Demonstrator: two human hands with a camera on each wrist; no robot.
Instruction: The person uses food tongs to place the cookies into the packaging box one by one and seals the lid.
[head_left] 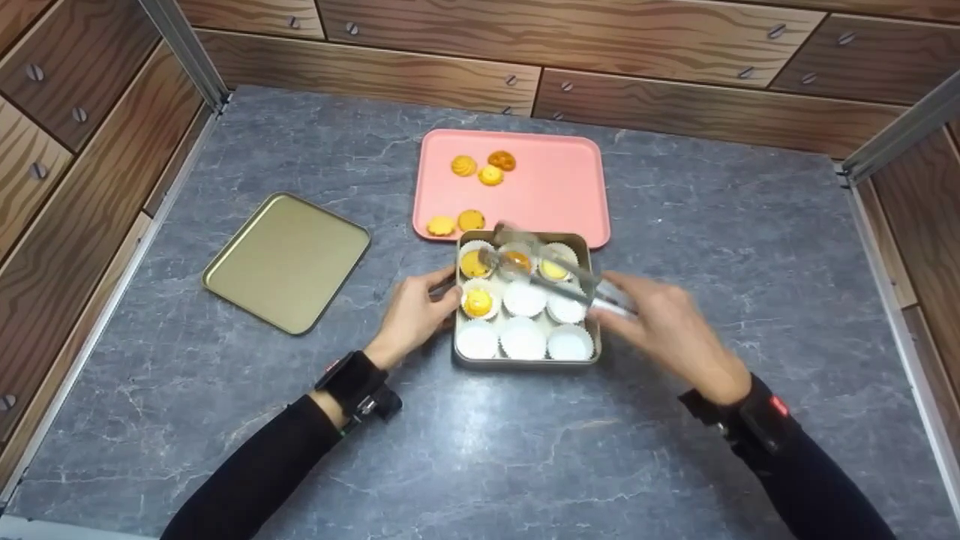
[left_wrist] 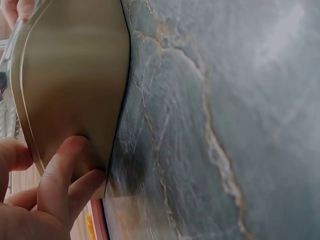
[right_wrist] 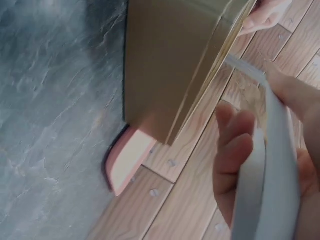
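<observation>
A rectangular tin holds several white fluted paper cups. Its back row has a small pastry in each cup, and another pastry sits in the left cup of the middle row. My left hand is at the tin's left side, with fingertips touching its outer wall. In my right hand I grip metal tongs by their arms. Motion blurs the tongs, which reach leftward over the tin's back row. Whether anything is between their tips, I cannot tell.
Behind the tin lies a pink tray with several small pastries at its left and front. A gold-coloured lid lies on the grey marbled table to the left. Wood-patterned panels bound the table.
</observation>
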